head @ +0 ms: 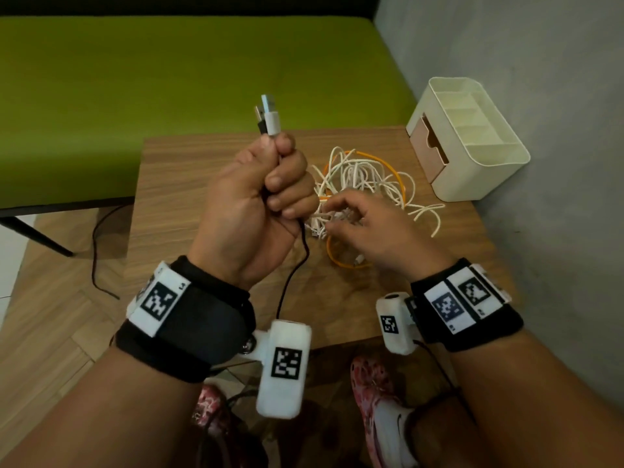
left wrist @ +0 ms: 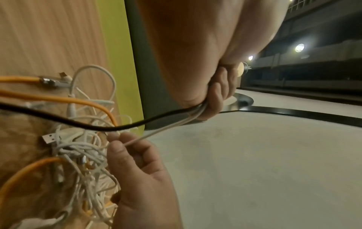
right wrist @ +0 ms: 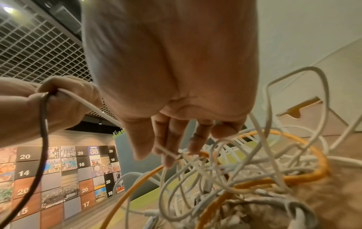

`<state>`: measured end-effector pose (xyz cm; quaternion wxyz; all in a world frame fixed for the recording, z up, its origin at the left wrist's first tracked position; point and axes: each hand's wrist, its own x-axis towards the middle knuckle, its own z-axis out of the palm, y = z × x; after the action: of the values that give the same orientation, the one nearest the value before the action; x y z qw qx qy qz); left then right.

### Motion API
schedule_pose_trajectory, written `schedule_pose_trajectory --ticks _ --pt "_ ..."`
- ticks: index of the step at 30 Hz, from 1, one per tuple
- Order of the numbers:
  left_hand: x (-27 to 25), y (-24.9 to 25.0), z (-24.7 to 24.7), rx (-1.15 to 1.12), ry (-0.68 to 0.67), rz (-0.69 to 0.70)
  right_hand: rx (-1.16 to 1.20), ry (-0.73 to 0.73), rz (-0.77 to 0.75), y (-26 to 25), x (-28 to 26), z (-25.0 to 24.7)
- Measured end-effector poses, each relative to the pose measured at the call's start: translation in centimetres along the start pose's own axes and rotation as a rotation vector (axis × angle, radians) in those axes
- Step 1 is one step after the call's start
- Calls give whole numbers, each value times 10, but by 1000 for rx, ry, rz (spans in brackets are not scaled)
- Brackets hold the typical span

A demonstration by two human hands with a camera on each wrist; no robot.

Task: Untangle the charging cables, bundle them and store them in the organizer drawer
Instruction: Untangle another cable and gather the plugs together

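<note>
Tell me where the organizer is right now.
In the head view the cream organizer sits at the far right corner of the wooden table, against the grey wall, just right of the cable tangle, its tan drawer facing the cables.

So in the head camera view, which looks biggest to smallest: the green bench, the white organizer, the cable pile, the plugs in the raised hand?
1. Green bench
2. White organizer and cable pile: look alike, unranked.
3. Plugs in the left hand, smallest even though nearer the camera.

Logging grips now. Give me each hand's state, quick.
Left hand: fist closed around black and white cables, plugs pointing up.
Right hand: fingers pinching a white cable at the tangle.
</note>
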<state>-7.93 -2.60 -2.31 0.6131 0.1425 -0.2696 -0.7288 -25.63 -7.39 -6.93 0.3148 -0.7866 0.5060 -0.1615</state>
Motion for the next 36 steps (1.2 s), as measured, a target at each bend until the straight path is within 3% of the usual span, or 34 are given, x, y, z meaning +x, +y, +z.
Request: schedule_pose_trajectory --ticks 3,7,10,14,19,22,25,30,33,36 --pt "-3 0 -4 198 98 21 -106 136 -152 1 1 7" --pt "-8 -4 -17 815 271 124 138 391 -258 -12 -5 -6" --pt "-8 -14 -17 1077 261 108 213 420 -300 -23 -11 -8" --pt "-6 -24 -10 1237 144 -19 381 379 -277 -23 -13 -11" --pt "-2 -17 -10 1515 98 -24 431 369 -263 -8 -13 -16" --pt "-3 -18 -5 1454 76 -19 462 292 -249 -3 -13 -17" --pt "-2 -19 -3 1095 159 -25 488 121 -245 -1 -13 -16" --pt "-4 -2 1 622 190 -31 143 -71 -191 3 -10 -9" --pt "-6 7 -7 654 257 -35 121 -45 -161 7 -6 -9" --pt "-7 13 -27 959 416 -50 215 25 -137 10 -4 -15"
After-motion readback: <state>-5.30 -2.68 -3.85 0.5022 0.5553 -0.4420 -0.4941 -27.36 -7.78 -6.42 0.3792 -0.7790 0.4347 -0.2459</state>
